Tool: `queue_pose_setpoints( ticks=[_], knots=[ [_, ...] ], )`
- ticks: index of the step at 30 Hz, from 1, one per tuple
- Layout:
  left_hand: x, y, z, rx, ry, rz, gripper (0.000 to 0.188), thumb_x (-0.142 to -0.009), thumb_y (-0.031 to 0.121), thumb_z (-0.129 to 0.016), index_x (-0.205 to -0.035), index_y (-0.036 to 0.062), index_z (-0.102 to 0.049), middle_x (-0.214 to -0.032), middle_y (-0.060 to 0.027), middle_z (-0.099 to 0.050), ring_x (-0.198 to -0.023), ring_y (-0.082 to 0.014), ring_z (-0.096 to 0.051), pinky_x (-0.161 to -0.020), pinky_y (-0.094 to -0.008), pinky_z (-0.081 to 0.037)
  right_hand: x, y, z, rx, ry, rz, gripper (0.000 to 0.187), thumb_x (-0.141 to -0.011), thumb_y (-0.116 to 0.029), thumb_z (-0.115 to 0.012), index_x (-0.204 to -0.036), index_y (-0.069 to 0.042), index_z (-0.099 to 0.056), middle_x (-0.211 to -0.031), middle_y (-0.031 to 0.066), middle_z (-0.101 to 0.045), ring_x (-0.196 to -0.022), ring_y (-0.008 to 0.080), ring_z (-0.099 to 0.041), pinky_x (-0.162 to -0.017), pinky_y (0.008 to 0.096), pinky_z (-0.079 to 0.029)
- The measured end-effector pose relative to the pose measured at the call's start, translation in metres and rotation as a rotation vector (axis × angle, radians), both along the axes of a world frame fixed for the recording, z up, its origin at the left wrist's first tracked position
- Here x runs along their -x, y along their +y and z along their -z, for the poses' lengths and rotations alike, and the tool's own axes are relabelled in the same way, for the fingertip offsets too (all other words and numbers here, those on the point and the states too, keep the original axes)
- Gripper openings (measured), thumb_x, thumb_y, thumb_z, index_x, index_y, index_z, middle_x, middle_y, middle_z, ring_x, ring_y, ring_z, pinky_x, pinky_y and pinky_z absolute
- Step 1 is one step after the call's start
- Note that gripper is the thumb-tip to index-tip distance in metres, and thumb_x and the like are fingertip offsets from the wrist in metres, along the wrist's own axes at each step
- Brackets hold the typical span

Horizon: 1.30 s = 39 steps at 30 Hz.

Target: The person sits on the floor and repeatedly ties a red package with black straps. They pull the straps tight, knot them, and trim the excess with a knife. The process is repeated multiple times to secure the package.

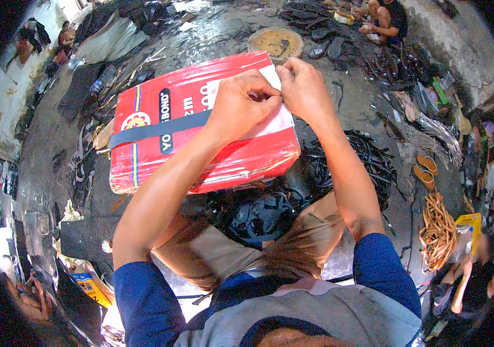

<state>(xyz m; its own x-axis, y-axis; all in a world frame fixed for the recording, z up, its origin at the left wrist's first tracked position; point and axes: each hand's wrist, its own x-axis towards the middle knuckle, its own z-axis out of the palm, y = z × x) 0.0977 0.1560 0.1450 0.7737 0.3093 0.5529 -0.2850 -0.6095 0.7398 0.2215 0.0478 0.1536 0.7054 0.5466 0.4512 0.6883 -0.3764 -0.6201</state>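
Note:
A large red box (189, 168) with a shiny wrapped surface stands before my crossed legs. Across its top lies a dark grey strap (157, 130), running from the left edge until my left forearm hides it. A pale white-pink sheet (276, 122) covers the top's right part. Over this sheet, my left hand (244, 105) is closed, thumb and forefinger pinched together. My right hand (305, 91) is closed too, its fingers bent close beside the left fingertips, near the box's far right edge. Whatever is between the fingers is too small or hidden to make out.
Tangled black strips (348, 165) lie right of the box, with tan strips (438, 231) and orange sandals (426, 170) farther right. A round yellowish block (274, 43) sits beyond the box. A person (387, 22) squats at the far right; others sit near the edges.

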Motion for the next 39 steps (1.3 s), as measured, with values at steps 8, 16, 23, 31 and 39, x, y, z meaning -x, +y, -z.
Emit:
queue_pose_setpoints(
  ticks=[8,16,23,31,39],
  knots=[
    [-0.001,0.003,0.004,0.018,0.038,0.012,0.005,-0.082,0.006,-0.075,-0.084,0.0022,-0.076,-0.086,-0.0049,-0.072,-0.079,-0.0109,-0.066,-0.067,-0.0268,-0.054,-0.02,-0.006,0.124,-0.331,0.445,-0.061,0.033,-0.095,-0.028,-0.064,-0.096,0.004,-0.07,-0.091,0.0221,-0.073,-0.085,0.0313,-0.07,-0.078,0.0426,-0.052],
    [-0.007,0.003,-0.004,0.003,0.058,-0.005,0.006,-0.083,0.007,-0.075,-0.081,0.0014,-0.074,-0.083,-0.0043,-0.071,-0.075,-0.0102,-0.065,-0.066,-0.0267,-0.053,-0.045,-0.032,0.303,-0.162,0.478,0.16,0.033,-0.093,-0.033,-0.066,-0.091,0.0,-0.07,-0.089,0.0215,-0.072,-0.083,0.0394,-0.068,-0.078,0.0461,-0.052],
    [-0.001,0.004,-0.01,0.067,0.105,-0.018,0.006,-0.082,0.004,-0.075,-0.078,0.001,-0.073,-0.083,-0.0058,-0.07,-0.076,-0.0116,-0.065,-0.066,-0.0274,-0.054,-0.021,-0.089,0.417,0.128,0.565,0.354,0.029,-0.09,-0.025,-0.066,-0.084,0.004,-0.069,-0.087,0.0255,-0.071,-0.084,0.0432,-0.069,-0.075,0.0507,-0.052],
    [-0.001,0.007,-0.004,-0.091,0.014,0.051,0.005,-0.079,0.0,-0.073,-0.083,0.0011,-0.076,-0.085,-0.0087,-0.072,-0.078,-0.0143,-0.067,-0.069,-0.028,-0.054,-0.015,-0.098,0.43,0.296,0.552,0.389,0.027,-0.093,-0.022,-0.063,-0.099,0.003,-0.065,-0.099,0.0284,-0.07,-0.096,0.0481,-0.067,-0.084,0.0529,-0.052],
    [0.014,0.02,-0.012,-0.66,-0.098,0.214,0.034,-0.087,0.011,-0.064,-0.119,0.0052,-0.071,-0.102,-0.0138,-0.066,-0.098,-0.0312,-0.065,-0.087,-0.041,-0.054,-0.031,-0.121,0.425,0.479,0.38,0.338,0.026,-0.092,-0.02,-0.06,-0.095,0.006,-0.064,-0.097,0.0344,-0.068,-0.097,0.0469,-0.069,-0.083,0.0535,-0.054]
  ],
)
